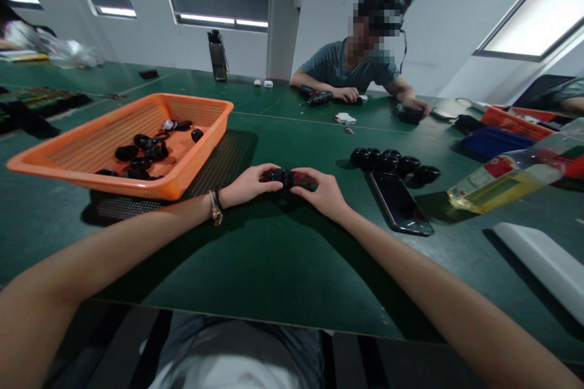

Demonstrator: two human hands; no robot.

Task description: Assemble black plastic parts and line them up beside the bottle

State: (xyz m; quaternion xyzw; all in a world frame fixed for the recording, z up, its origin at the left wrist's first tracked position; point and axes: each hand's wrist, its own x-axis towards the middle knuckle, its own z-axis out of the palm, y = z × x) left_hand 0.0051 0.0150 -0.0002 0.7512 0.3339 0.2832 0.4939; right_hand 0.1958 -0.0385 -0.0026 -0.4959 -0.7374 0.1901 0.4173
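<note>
Both my hands meet over the green table (274,243), fingers closed around one small round black part (285,179). My left hand (255,184) grips its left side, and my right hand (322,189) grips the right side between thumb and fingers. The fingers hide much of the part, so its exact kind does not show. To the left, an orange plastic basket (201,155) holds several loose black parts (146,149). On the right, several similar black round parts (387,161) stand grouped together on the table.
Right of my hands lie a phone (401,203), a tilted bottle of yellow liquid (506,176) and a white block (542,264). Across the table a person (351,61) sits near a power drill (317,96). A dark bottle (218,58) stands at the back.
</note>
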